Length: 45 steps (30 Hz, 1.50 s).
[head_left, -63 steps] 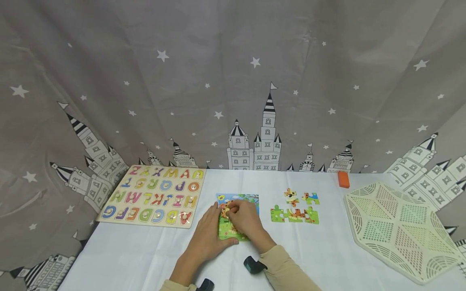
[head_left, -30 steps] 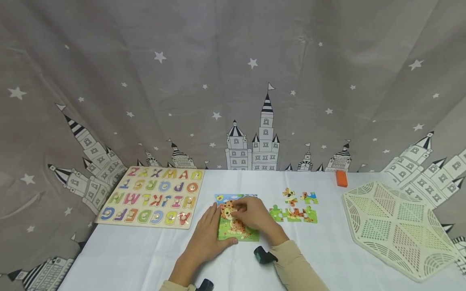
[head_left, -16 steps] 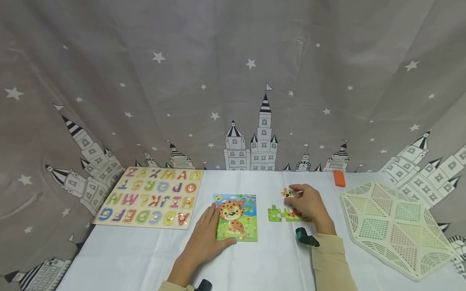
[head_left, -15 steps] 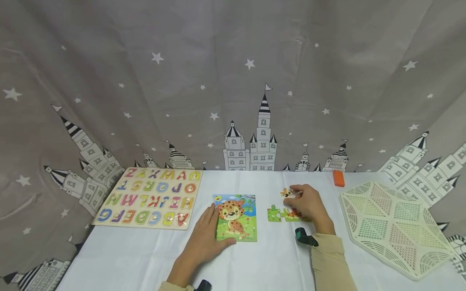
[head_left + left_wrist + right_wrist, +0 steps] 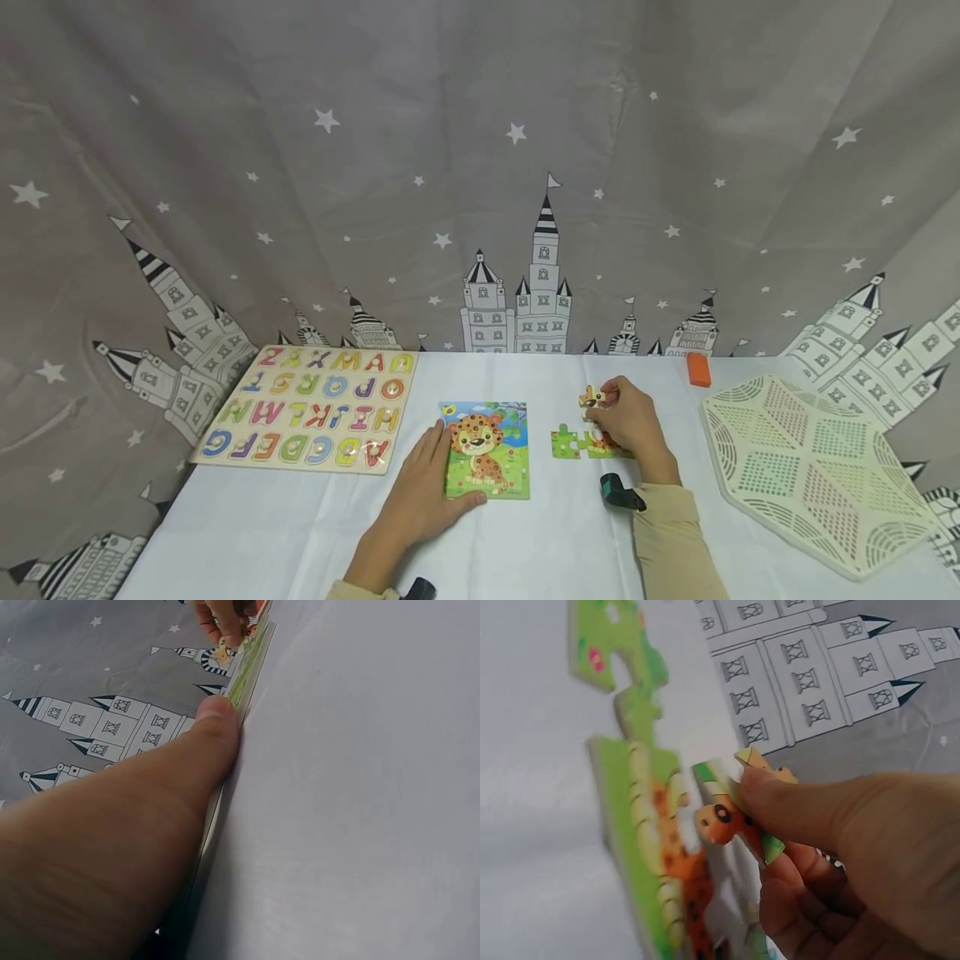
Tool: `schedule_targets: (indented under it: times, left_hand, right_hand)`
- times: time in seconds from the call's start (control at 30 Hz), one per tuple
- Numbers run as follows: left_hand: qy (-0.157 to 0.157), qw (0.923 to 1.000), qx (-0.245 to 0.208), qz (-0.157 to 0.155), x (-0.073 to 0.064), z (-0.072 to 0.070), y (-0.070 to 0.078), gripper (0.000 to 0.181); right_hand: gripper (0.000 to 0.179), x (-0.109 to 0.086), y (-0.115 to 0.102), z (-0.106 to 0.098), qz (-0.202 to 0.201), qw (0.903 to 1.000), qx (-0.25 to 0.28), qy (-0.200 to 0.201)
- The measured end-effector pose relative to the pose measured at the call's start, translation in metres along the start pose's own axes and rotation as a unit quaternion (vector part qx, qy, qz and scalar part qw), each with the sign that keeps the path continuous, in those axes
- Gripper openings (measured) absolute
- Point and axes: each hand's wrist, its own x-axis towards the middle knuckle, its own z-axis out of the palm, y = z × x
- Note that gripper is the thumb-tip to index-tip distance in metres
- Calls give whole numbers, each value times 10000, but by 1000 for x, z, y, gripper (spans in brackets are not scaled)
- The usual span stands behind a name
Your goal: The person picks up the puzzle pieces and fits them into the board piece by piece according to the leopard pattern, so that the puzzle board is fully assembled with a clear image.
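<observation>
A square leopard puzzle [image 5: 495, 454] lies on the white table. My left hand [image 5: 422, 487] rests along its left side with fingers extended, thumb at the lower edge; the left wrist view shows that thumb [image 5: 214, 724] against the green edge. Farther right, my right hand [image 5: 633, 425] pinches a jigsaw piece [image 5: 589, 398] with a spotted animal face between thumb and fingers. In the right wrist view this piece [image 5: 727, 821] is tilted above a row of joined green jigsaw pieces [image 5: 566, 443]. My right hand hides the right end of that row and the blue piece.
A wooden alphabet board [image 5: 303, 408] lies at the left. Behind the loose pieces, an orange block [image 5: 698, 370] sits near the table's back edge. A pale hexagonal perforated board [image 5: 817, 475] occupies the right side. A grey castle-print curtain [image 5: 360, 150] hangs behind the table.
My right hand has left the leopard puzzle and moved right to the loose pieces. It now holds the face piece, shifted slightly down toward the joined row. My left hand has stayed in place.
</observation>
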Motion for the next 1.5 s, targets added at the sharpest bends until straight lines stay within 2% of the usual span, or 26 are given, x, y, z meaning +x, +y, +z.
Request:
schedule_targets:
  times: [0.17,0.3,0.4,0.6,0.77,1.07,1.5]
  left_hand:
    - [-5,9999,97,54,-1,1,0,100]
    - [10,9998,208,57,0,3,-1,92]
    - [33,9997,246,74,0,3,-1,92]
    - [-71,9993,351,141,0,2,0,92]
    - [-114,9990,369,202,-1,0,1,92]
    - [-79,9988,384,279,0,1,-1,91]
    - [-75,9981,481,385,1,4,-2,81]
  right_hand:
    - [26,0,-8,-2,143,9990,354,225]
    - [26,-4,-19,3,-79,9979,605,194]
    - [24,-9,-32,16,-373,9959,819,-79]
    - [20,-25,-63,52,-751,9854,1137,-1024]
    - [21,-39,-81,74,-924,9777,1256,-1407]
    - [20,-45,-93,93,-876,9817,1078,-1299]
    - [23,-50,-98,98,-876,9913,388,-904]
